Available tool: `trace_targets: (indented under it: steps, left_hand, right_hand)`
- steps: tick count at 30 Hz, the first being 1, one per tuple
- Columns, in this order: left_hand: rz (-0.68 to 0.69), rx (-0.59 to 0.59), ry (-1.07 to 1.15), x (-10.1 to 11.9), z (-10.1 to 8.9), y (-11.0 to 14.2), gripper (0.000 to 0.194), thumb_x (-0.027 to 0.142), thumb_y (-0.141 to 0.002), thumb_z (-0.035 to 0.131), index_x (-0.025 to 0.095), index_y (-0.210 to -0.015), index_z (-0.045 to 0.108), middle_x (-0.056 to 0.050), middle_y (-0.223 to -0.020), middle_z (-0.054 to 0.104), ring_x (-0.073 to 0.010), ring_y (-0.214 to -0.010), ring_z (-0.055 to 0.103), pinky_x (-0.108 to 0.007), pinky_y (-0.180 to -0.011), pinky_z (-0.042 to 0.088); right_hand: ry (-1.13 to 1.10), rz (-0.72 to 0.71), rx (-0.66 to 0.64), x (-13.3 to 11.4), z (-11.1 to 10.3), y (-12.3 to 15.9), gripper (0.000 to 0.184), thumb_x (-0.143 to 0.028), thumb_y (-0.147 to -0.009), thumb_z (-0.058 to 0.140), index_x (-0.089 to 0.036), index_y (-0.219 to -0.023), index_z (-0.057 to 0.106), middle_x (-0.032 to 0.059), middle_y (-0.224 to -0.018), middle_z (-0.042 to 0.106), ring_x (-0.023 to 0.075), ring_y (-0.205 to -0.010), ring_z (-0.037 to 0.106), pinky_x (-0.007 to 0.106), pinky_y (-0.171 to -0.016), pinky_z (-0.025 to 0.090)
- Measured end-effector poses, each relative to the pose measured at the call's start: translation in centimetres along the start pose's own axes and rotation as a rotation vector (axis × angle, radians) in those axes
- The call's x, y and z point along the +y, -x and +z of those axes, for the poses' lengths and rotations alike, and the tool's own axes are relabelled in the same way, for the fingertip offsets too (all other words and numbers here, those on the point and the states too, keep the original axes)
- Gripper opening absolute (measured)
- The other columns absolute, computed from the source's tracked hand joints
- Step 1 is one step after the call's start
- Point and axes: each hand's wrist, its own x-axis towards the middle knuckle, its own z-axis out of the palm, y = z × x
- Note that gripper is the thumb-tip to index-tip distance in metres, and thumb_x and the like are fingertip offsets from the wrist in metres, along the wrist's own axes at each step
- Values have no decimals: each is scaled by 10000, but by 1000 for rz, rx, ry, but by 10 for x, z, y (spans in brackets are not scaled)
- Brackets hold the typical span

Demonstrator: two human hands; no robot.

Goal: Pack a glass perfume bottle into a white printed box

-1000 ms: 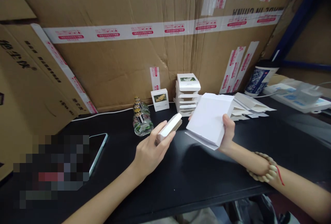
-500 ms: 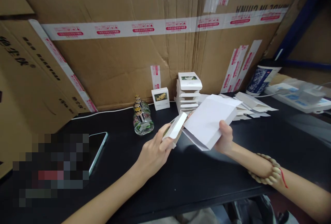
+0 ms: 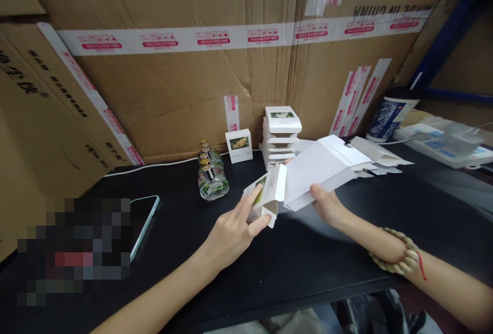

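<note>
My left hand (image 3: pixel 241 221) is closed around a small white box (image 3: pixel 265 195) with a green picture on its face. One end of that box is open, with its flaps sticking out toward the right. My right hand (image 3: pixel 327 203) grips a larger plain white folded carton (image 3: pixel 316 169) by its lower edge, thumb on top. The carton is tilted, and its near corner lies close beside the small box. Behind the hands stands a stack of small white boxes (image 3: pixel 283 121), the upper ones with open flaps.
Several glass perfume bottles (image 3: pixel 213 182) stand in a row beside an upright white box (image 3: pixel 239 146). Flat white cartons (image 3: pixel 379 151) lie at the right, near a patterned cup (image 3: pixel 391 115) and a power strip (image 3: pixel 442 144). A phone (image 3: pixel 144 223) lies left. Cardboard (image 3: pixel 173 92) walls the back.
The small box in my left hand has turned so its picture and open end show. The large carton has tipped flatter and shifted slightly right, with my right hand lower along its edge.
</note>
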Motion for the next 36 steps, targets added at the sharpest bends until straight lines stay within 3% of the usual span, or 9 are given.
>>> trace_targets:
  steps: [4,10,18,22,28,33,36]
  left_hand:
    - [-5,17,-7,0,2,1,112,94,-876,484,186,-939,476,-191,-1257,553,-185,-822,686,-214,-561,491]
    - [52,18,28,-1,6,6,193,111,-878,509,196,-1042,454,-188,-1300,522,-218,-1029,638,-230,-657,520]
    - [49,36,-40,2,10,5,214,135,-875,522,215,-1071,492,-159,-1290,543,-224,-1022,642,-241,-715,515]
    - [43,63,-56,4,10,2,261,130,-865,527,216,-1105,469,-157,-1262,566,-222,-971,660,-244,-658,516]
    - [-11,81,-55,9,10,1,369,101,-843,512,201,-1185,414,-165,-1254,569,-234,-962,657,-266,-649,524]
    - [-84,59,88,10,10,3,363,108,-865,466,197,-1210,396,-151,-1304,527,-213,-1029,634,-268,-728,535]
    - [-178,86,252,10,12,3,381,123,-863,495,179,-1216,363,-152,-1305,520,-203,-1074,615,-273,-775,539]
  right_hand:
    - [-104,72,10,3,1,0,667,-705,-781,479,-214,-1229,530,103,-1048,646,289,-1082,565,432,-953,455]
    - [-45,120,67,4,5,2,797,-766,-577,631,-207,-1143,573,111,-958,643,292,-879,618,431,-791,528]
    - [143,42,10,-10,11,0,597,-637,-642,688,-205,-1040,581,89,-952,648,259,-867,626,402,-796,526]
    - [230,0,59,-8,12,0,513,-615,-687,656,-190,-966,587,88,-945,662,246,-858,632,394,-791,528]
    - [385,18,47,-3,17,2,438,-572,-643,697,-186,-836,617,90,-862,687,267,-809,651,434,-785,529]
    - [329,-55,144,13,11,4,637,-653,-590,699,-188,-1009,579,116,-963,659,270,-849,633,460,-786,520]
    - [278,-145,246,16,9,4,709,-638,-639,680,-211,-1167,477,127,-1089,603,261,-939,602,454,-831,499]
